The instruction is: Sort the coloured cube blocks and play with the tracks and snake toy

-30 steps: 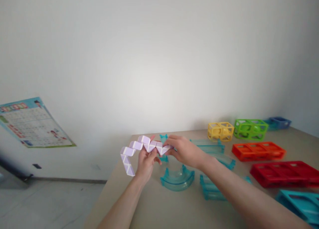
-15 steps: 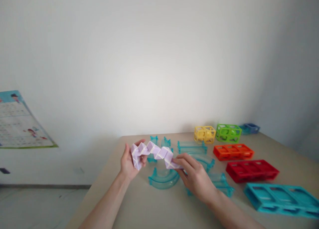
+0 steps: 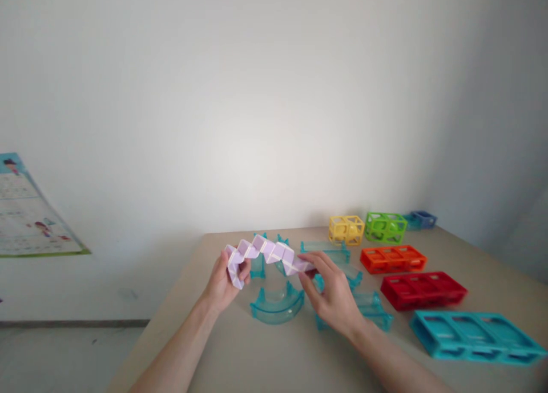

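Note:
A purple and white snake puzzle [image 3: 262, 248], made of linked wedge segments, is held up above the table in a zigzag arch. Its bent-down left end sits in the grip of my left hand [image 3: 223, 280], fingers curled behind it. At the other end, my right hand [image 3: 329, 290] pinches the last segments between thumb and fingers. Under and behind the puzzle lie translucent teal track pieces: a curved one [image 3: 277, 306] between my hands, a straight one [image 3: 325, 249] farther back, and others partly hidden by my right hand.
On the right side of the table [image 3: 240, 359] stand open frame blocks: turquoise [image 3: 475, 336], red [image 3: 423, 290], orange [image 3: 393, 259], green [image 3: 386, 227] and yellow [image 3: 346, 230]. A blue piece [image 3: 423, 219] is at the far corner. A poster [image 3: 34, 210] hangs on the left wall.
My right hand has turned and lifted its end of the snake puzzle slightly, so the end segments angle differently. The left hand keeps its hold. The view has shifted a little to the right.

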### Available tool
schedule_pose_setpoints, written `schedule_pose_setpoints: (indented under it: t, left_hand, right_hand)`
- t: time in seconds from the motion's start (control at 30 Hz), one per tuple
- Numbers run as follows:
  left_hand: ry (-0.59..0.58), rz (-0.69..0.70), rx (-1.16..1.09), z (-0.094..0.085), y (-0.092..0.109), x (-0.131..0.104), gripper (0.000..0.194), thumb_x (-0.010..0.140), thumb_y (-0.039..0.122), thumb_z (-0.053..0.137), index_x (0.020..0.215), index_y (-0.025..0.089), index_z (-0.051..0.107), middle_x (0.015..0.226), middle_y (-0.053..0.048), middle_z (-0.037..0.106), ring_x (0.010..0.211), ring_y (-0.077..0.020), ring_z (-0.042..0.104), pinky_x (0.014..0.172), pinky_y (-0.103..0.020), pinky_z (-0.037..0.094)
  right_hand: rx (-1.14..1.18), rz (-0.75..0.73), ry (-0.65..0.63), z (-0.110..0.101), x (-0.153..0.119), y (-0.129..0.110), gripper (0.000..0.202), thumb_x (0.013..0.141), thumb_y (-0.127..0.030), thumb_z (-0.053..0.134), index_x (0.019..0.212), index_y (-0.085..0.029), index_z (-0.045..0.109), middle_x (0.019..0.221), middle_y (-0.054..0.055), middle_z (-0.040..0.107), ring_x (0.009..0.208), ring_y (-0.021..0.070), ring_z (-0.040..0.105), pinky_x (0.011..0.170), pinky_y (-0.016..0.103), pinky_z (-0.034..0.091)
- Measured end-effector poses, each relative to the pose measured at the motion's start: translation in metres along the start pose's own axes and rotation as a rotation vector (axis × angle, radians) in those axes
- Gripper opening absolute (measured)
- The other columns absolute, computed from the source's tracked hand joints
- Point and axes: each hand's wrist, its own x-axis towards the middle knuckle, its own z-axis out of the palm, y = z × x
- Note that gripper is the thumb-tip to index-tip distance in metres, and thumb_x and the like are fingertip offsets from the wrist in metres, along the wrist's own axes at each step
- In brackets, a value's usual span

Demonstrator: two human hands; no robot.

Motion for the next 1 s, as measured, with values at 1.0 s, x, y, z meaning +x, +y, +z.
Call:
schedule_pose_setpoints:
  t: [1.0]
  left_hand:
    - [-0.055,-0.06,-0.231,0.011,0.009,-0.01,0.016,0.08,0.018,0.063,0.096,0.014,0.063,0.055,0.005,0.043,0.05,-0.0084,0.045,0.05,-0.022,0.049]
  right_hand:
    - [-0.092,0.019,-0.138,0.006,-0.012,-0.016,0.049,0.08,-0.024,0.063,0.126,-0.022,0.046,0.116,0.012,0.051,0.084,0.0193,0.06,0.074,0.034,0.053]
